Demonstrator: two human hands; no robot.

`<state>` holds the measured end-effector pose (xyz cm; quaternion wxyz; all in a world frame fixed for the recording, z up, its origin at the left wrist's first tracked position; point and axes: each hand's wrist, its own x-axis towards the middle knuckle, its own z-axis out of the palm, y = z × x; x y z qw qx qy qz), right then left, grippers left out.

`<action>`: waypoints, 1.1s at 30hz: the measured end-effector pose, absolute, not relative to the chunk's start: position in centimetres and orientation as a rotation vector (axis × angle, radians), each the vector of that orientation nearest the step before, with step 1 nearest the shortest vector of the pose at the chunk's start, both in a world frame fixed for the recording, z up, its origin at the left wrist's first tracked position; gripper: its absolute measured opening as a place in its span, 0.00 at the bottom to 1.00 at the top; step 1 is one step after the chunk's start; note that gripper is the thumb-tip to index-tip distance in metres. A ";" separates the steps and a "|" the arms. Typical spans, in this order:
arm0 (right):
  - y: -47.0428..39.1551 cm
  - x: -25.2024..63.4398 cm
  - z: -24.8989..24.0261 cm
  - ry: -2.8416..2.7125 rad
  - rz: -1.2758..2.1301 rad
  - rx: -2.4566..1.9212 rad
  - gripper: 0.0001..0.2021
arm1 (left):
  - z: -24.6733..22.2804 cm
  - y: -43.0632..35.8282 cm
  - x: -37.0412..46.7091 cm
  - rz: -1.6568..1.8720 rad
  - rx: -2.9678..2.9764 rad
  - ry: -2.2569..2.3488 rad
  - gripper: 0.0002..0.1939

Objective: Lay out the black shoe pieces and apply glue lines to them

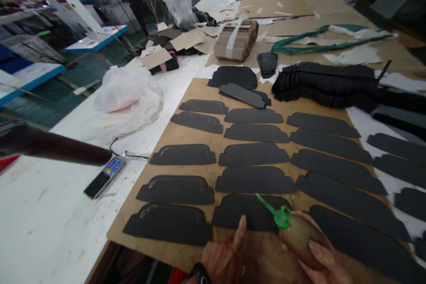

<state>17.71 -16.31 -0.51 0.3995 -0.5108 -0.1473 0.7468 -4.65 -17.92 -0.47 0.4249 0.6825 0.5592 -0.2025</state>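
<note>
Dark cut pieces lie in columns on a brown board (156,252). My left hand (224,255), with a watch at the wrist, has its index finger stretched onto the lower edge of the nearest middle-column piece (233,213); its other fingers are curled, with nothing visible in them. My right hand (321,253) is wrapped round a glue bottle (299,235), whose green nozzle points up and left over that same piece. Thin glossy lines run along the top edges of the left-column pieces (166,222).
A phone-like device (104,177) lies on the white table (49,213) at left, beside a dark pole (66,147). Plastic bags (124,91) sit behind it. Farther back are a tied brown bundle (234,42) and a long row of stacked dark pieces (326,82).
</note>
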 end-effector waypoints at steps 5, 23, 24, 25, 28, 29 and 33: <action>-16.2 16.9 0.0 -0.883 1.603 -1.574 0.25 | -0.2 -19.1 -4.4 -0.472 1.714 1.446 0.42; -15.7 15.1 -2.7 -2.188 0.866 -1.440 0.24 | -1.5 -20.1 -5.0 -0.369 1.661 1.473 0.35; -15.6 14.9 -2.7 -2.198 0.855 -1.447 0.24 | -1.6 -20.1 -5.1 -0.355 1.668 1.466 0.35; -15.6 14.8 -2.6 -2.205 0.847 -1.448 0.24 | -1.7 -20.1 -5.1 -0.344 1.674 1.462 0.35; -15.4 14.4 -2.4 -2.220 0.844 -1.443 0.24 | -1.8 -20.1 -5.2 -0.338 1.677 1.470 0.35; -15.3 14.4 -2.4 -2.220 0.844 -1.443 0.23 | -1.9 -20.2 -5.2 -0.331 1.679 1.474 0.35; -15.3 14.3 -2.4 -2.215 0.869 -1.465 0.23 | -2.1 -20.4 -5.3 -0.268 1.669 1.472 0.36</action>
